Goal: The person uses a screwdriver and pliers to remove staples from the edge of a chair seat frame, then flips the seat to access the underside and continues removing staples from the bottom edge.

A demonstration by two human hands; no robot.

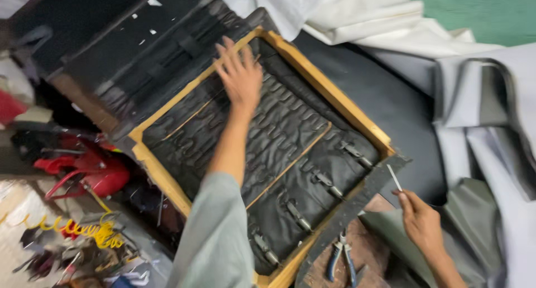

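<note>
Your left hand [241, 75] lies open and flat on the black quilted leather panel [268, 137] in the yellow wooden frame [340, 106]; keep it pressed steady. Your right hand [421, 224] pinches a thin white stick [394, 178] near the frame's right corner.

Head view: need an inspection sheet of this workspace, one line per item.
Surface: worktable under dark sheet and grey fabric.
Job's things: wooden frame with black webbing, tilted on the bench.
Clutter: blue-handled pliers; red tool at left.
Grippers: left hand flat on the webbing; right hand pinching a thin white stick.
Cables: yellow coiled hose.
Surroundings: white cloth, green floor.
</note>
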